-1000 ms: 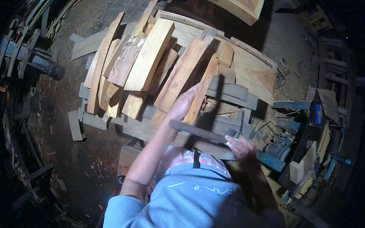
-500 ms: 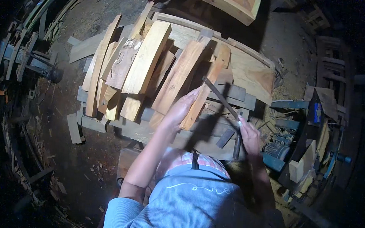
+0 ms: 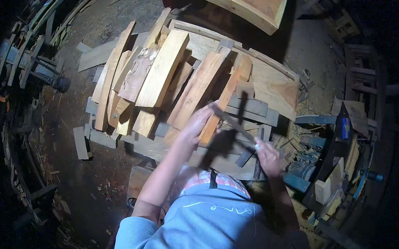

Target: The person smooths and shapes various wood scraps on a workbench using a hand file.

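My left hand (image 3: 197, 123) is closed round the near part of a narrow reddish wooden piece (image 3: 228, 91), which slants away from me and has a rounded far end. In my right hand (image 3: 268, 158) is one end of a long, flat, dark file (image 3: 233, 122). The file lies across the wooden piece, its far tip close to my left fingers. Left of that piece is a thick reddish beam (image 3: 197, 84). A small dark block (image 3: 245, 156) and a dark bar (image 3: 258, 161) rest on the bench near my right hand.
Several timber pieces, including a pale beam (image 3: 162, 68), are stacked on the left of the bench. A large wooden box-like piece (image 3: 255, 10) stands beyond it. To the right is a motor (image 3: 302, 169) beside a machine frame. Wood scraps litter the floor.
My right hand has moved slightly down and left, and the file's far tip has slid toward my left hand. The whole view has shifted a little downward. My left hand keeps its hold.
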Motion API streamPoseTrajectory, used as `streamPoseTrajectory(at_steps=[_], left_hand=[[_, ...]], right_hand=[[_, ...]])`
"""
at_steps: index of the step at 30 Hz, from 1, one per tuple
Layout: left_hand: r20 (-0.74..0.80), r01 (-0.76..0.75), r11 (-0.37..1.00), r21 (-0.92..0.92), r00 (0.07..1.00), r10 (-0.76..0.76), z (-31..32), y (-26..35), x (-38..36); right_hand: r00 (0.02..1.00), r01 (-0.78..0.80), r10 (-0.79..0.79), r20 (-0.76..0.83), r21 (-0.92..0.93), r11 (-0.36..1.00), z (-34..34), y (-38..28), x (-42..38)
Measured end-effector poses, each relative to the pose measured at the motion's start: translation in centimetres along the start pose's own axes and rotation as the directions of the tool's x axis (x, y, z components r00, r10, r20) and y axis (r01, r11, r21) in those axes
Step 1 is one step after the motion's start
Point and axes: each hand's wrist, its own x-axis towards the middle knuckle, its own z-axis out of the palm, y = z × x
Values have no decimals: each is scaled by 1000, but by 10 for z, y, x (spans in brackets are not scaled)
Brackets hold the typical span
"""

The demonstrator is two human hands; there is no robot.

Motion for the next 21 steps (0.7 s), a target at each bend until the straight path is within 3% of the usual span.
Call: streamPoseTrajectory(at_steps=[2,5,7,9,11,13,16,17,19,21], left_hand=[[-92,-62,998,12,994,62,-1,-5,11],[7,-40,993,107,999,39,-6,-3,12],[-48,-41,990,134,998,48,0,-4,10],[-76,-25,977,214,996,42,3,-5,5],[-12,33,980,198,999,-32,-6,-7,8],[-43,34,977,211,999,-25,-7,-8,6],[-81,-85,986,143,992,97,4,-5,2],[-81,-84,986,143,992,97,5,-4,-1],[63,44,975,217,996,-59,0,-1,-9],[68,129,952,277,986,-153,-2,-7,-12]], right_hand=[[999,9,-9,52,-14,1000,7,-1,-13],[991,32,-37,129,39,999,13,3,-26],[990,37,-30,138,-45,998,13,6,-27],[995,-56,60,83,-52,997,10,5,-18],[982,-187,186,-30,-29,982,6,10,-8],[984,-167,169,-53,40,985,4,4,-9],[979,48,-10,203,-182,982,-2,0,-15],[979,48,-10,204,-183,982,1,15,-14],[992,123,-109,58,-549,827,9,59,-7],[967,-105,49,-252,-214,971,-3,69,16]])
